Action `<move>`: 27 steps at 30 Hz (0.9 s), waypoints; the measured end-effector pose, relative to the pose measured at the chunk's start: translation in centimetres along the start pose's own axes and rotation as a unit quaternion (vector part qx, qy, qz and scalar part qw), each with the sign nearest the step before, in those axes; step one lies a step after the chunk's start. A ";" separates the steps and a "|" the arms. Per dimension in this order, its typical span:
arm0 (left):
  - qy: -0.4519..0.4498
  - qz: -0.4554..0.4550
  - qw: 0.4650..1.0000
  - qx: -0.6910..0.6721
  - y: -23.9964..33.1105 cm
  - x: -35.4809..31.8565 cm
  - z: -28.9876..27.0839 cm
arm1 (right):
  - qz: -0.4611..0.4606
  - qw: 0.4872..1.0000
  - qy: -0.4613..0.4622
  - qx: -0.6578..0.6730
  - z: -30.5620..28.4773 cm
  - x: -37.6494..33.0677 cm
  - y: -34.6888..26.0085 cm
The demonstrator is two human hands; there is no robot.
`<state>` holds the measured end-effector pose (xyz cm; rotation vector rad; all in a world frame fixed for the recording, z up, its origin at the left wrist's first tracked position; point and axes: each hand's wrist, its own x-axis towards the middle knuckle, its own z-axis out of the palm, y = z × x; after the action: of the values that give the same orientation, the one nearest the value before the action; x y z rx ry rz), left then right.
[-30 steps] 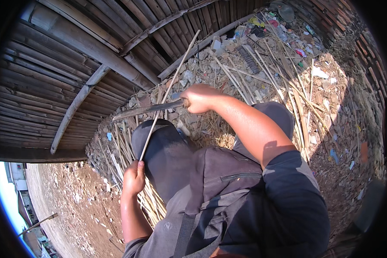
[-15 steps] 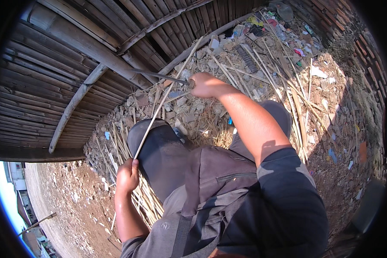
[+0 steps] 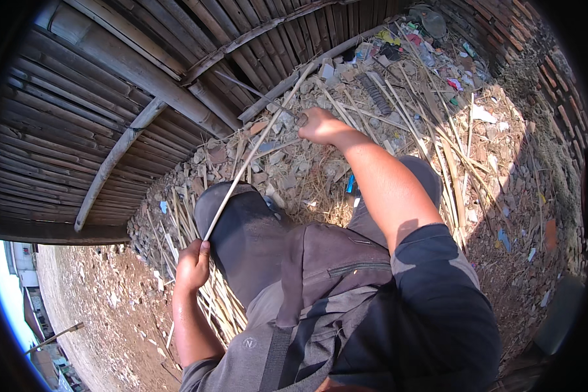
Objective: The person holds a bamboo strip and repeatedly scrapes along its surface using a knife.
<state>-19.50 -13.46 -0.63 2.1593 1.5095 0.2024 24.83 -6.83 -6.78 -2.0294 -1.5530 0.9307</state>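
Observation:
A long, pale bamboo strip point(image 3: 245, 166) slants from my left hand point(image 3: 193, 265) up across my left knee to the far rubble. My left fingers are closed around its near end, thumb on top. In my right hand point(image 3: 320, 126) is the handle of a long, narrow-bladed knife point(image 3: 258, 93). Its dark blade points up and to the left, crossing the strip near its far part; whether the edge touches the strip I cannot tell. Beside my left thigh lies a bundle of pale split strips point(image 3: 222, 306).
A bamboo slat wall point(image 3: 65, 144) rises on the left and far side, a brick wall point(image 3: 562, 98) on the right. Broken rubble point(image 3: 281, 157) covers the ground at my knees. Loose bamboo pieces point(image 3: 460, 176) lie right of my legs, and coloured litter point(image 3: 424, 49) at the far end.
My right hand has shifted slightly right and nearer, and the knife blade now tilts more steeply, its tip further away. My left hand keeps its hold on the strip.

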 end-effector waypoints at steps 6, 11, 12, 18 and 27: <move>-0.034 -0.015 0.999 -0.029 -0.7 0.0 -0.9 | -0.040 0.999 -0.035 -0.007 2.1 -1.0 -2.6; 0.018 0.027 0.999 0.012 -0.5 -0.4 -0.3 | -0.123 0.983 -0.102 -0.089 1.6 -3.0 -6.0; 0.028 0.013 0.999 0.016 0.1 -0.4 -0.2 | -0.042 0.992 -0.104 0.049 1.2 -1.1 -2.9; -0.012 0.005 0.994 0.106 0.6 0.5 -1.6 | 0.074 0.994 0.063 -0.059 1.5 2.4 4.3; -0.040 -0.022 0.996 -0.073 -1.2 0.2 -0.3 | -0.038 0.999 -0.025 -0.005 1.3 -1.3 -2.9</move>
<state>-20.59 -12.84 -0.94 1.9941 1.4495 0.2037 21.72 -7.35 -5.37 -1.9534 -1.6516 0.9530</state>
